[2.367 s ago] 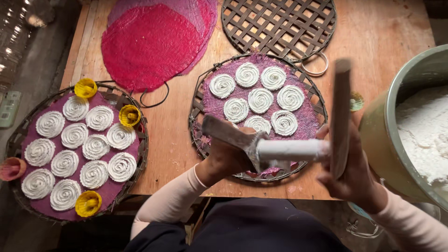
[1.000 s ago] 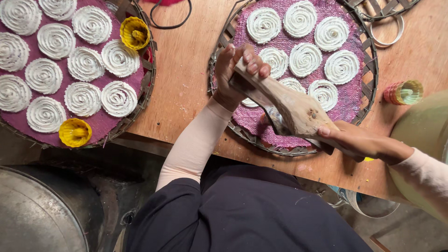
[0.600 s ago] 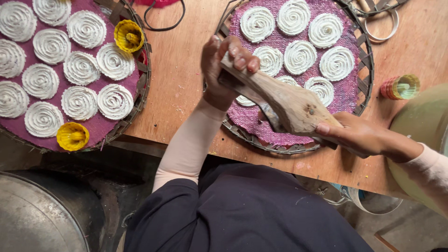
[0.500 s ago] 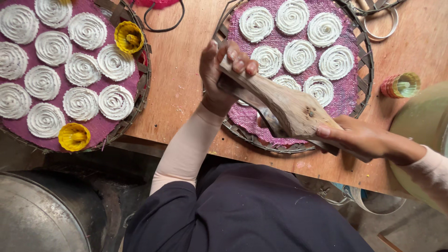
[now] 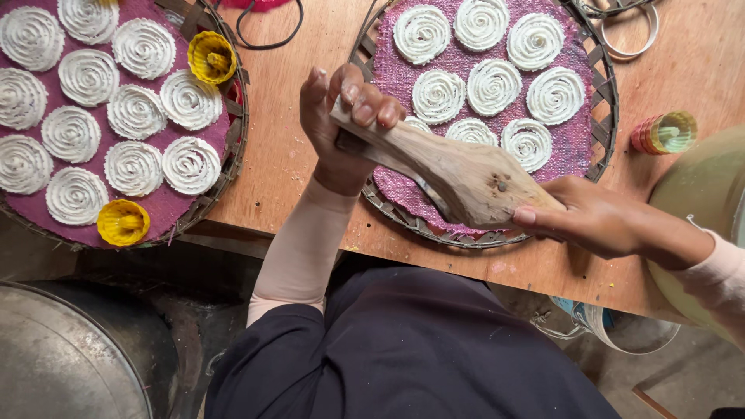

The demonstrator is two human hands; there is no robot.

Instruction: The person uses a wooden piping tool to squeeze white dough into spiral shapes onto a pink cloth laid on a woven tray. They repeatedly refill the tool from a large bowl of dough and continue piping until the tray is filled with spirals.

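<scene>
Left hand (image 5: 341,128) higher on wooden press (image 5: 458,174)

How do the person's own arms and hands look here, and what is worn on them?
Both arms wear long, close-fitting sleeves of a pale peach colour that end at the wrists. The left hand and the right hand are bare: no gloves, and no rings or watch that I can see. The fingernails are short and unpainted. The left sleeve is plain, without print; the right sleeve looks the same.

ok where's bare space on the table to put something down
Bare wood lies between the left tray and right tray, above the left hand. A narrow strip runs along the near edge by the right hand. Both trays are crowded with white spirals.
</scene>
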